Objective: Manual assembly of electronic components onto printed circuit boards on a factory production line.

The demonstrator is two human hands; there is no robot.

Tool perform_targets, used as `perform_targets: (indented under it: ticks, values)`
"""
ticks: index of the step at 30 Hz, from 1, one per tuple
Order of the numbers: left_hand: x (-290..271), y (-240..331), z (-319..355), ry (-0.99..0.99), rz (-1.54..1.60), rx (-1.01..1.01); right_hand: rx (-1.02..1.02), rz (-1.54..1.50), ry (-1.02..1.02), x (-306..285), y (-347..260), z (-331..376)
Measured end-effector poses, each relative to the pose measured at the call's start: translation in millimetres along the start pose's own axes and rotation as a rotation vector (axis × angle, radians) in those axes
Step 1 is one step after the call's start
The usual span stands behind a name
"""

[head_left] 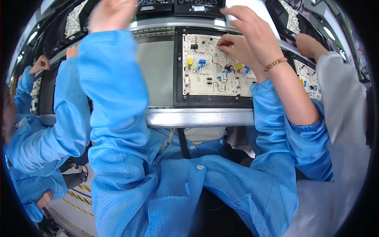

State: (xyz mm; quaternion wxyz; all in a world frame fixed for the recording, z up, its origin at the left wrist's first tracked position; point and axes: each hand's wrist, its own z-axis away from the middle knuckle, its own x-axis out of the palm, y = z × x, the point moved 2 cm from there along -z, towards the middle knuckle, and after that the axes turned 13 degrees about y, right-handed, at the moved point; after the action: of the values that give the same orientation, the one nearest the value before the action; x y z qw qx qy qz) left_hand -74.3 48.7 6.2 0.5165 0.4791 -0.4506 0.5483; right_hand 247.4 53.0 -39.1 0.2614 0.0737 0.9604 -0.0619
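Observation:
A pale circuit board (197,85) lies in a black frame (213,101) in front of me. It carries yellow, blue and black components. My right hand (239,49) is over its far part, thumb and fingertips pinched together just above the surface. What they hold, if anything, is too small to name. My left hand (112,15) is raised at the far left, beside the black parts bins (156,8). It is smeared by motion, and its fingertips are cut off by the picture's upper edge.
A co-worker's hand (256,35) with a beaded bracelet reaches in from the right, over my right hand. Another person's grey sleeve (339,94) is farther right. Co-workers in blue sleeves (59,122) sit at left. A metal rail (197,117) edges the line.

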Motion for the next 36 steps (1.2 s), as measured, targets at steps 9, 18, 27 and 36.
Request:
perform_targets:
  ticks: [9,18,27,36]
  values:
    - [-30.5,164.0,15.6,0.373,0.268,0.785,0.796,0.007,-0.205,4.0,20.4,39.4]
    - [-40.9,190.3,-26.6,0.213,0.421,0.806,0.682,0.184,-0.316,-5.5,20.3,31.7]
    - [-56.9,256.7,-7.2,0.195,0.357,0.837,0.893,0.467,0.331,-21.3,158.7,-22.5]
    - [-67.4,311.6,80.1,0.018,-0.259,0.786,1.025,0.695,-0.071,-7.3,296.4,-8.7]
